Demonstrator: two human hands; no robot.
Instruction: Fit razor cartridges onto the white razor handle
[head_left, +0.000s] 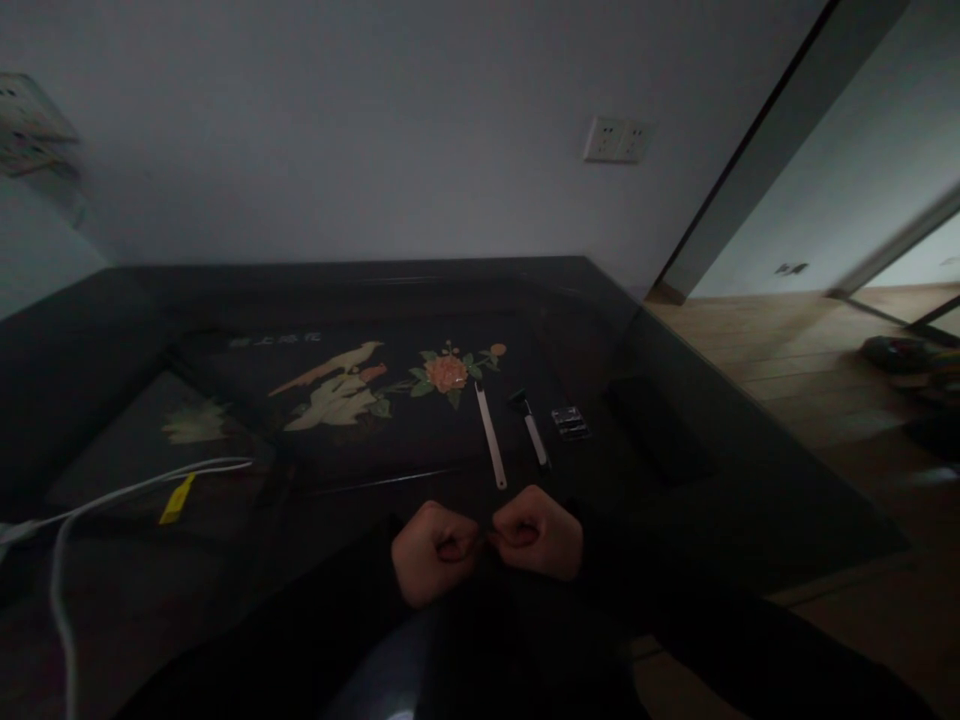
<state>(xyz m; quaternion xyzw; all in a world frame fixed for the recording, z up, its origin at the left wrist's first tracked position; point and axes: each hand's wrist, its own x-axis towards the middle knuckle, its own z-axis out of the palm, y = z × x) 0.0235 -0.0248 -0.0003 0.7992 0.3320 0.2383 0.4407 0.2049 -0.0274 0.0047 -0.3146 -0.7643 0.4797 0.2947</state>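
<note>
My left hand [435, 553] and my right hand [538, 533] are at the near side of the dark table [420, 490], both curled into loose fists. Their fingers almost meet in the middle, and I see nothing in either one. Just beyond them lies a long, thin, pale flat strip [491, 437] with a hole at its near end. To its right is a razor-like tool [535, 438] with a dark head and a white and black handle. Farther right sits a small clear packet [570, 422] with dark bars inside.
A dark flat rectangular object [656, 425] lies at the right of the tabletop. On the left runs a white cable [135, 487] with a yellow tag [177, 499]. Bird and flower pictures decorate the tabletop. Behind rises a wall with a socket [617, 140].
</note>
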